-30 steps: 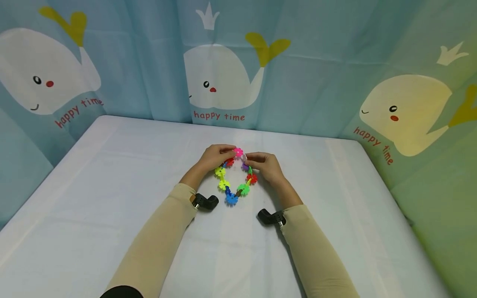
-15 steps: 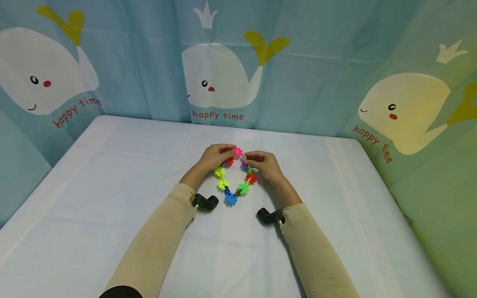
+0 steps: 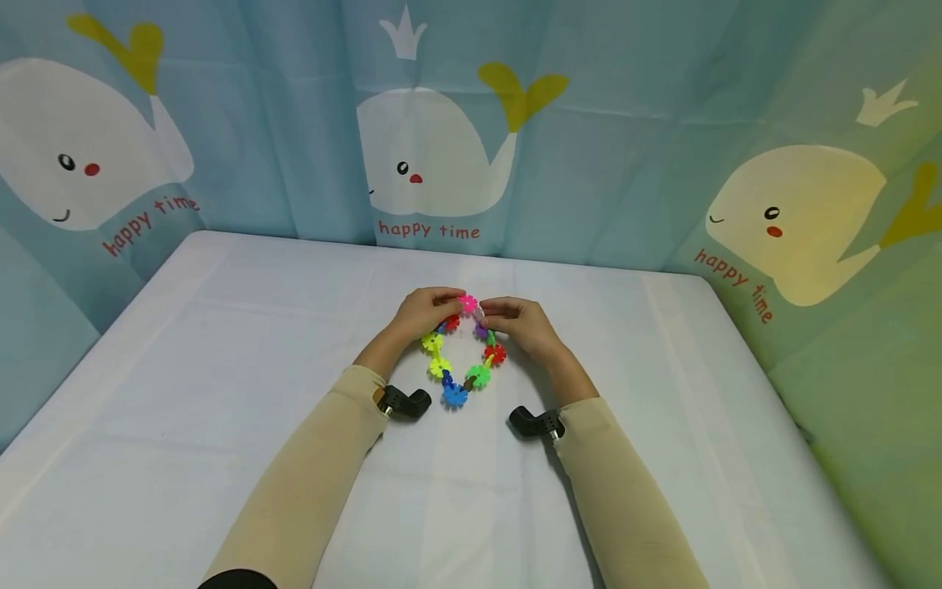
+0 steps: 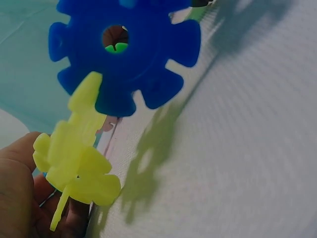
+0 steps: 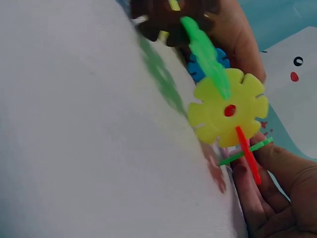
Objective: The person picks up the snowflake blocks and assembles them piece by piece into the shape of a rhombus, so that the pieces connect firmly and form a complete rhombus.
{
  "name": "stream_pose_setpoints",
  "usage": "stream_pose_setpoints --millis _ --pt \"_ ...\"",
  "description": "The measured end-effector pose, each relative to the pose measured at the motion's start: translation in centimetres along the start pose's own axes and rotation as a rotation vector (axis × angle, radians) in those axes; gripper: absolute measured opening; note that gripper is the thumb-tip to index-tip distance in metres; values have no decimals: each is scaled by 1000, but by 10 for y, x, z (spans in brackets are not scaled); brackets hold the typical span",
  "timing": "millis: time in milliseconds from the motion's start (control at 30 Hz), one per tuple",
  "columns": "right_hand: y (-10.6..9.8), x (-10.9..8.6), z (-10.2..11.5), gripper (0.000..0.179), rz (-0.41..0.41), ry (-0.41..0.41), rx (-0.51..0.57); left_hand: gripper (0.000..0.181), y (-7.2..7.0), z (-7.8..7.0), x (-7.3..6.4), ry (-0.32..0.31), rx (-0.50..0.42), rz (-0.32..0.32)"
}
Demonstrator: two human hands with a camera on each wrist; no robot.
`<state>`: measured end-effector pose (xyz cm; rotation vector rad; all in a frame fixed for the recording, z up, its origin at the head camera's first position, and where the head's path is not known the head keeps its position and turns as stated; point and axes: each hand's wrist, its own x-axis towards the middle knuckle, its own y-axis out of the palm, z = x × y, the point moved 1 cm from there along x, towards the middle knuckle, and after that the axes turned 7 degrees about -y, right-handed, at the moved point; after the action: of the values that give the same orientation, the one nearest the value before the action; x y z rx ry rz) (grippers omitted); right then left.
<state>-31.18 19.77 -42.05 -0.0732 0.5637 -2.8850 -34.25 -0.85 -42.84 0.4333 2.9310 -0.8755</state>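
Observation:
A ring of notched plastic snowflake discs, linked edge to edge in many colours, lies between my hands. At its far end is a pink disc, pinched by my left hand from the left. From the right, my right hand pinches the pale disc beside the pink one, just above a purple disc. A blue disc forms the near end. Large in the left wrist view are a dark blue disc and a yellow one. The right wrist view shows a yellow disc joined to a red one.
The ring is on a white-covered table. A blue curtain printed with whales stands behind its far edge and along both sides. A black wrist camera sticks inward from the left sleeve, another black camera from the right.
Both hands keep their grip at the far end of the ring. The right fingers have shifted very slightly; the whole view has drifted a little.

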Motion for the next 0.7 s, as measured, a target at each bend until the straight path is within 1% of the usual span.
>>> stream_pose_setpoints --millis 200,333,567,700 --pt "-2 4 -3 37 32 25 27 41 2 4 1 -6 16 -3" --pt "-3 5 -2 37 39 47 45 42 3 4 2 -5 29 0" --pt "-4 7 2 39 28 95 49 41 2 3 2 -1 47 -3" --pt "-4 7 3 37 22 96 56 41 1 2 2 2 42 -8"
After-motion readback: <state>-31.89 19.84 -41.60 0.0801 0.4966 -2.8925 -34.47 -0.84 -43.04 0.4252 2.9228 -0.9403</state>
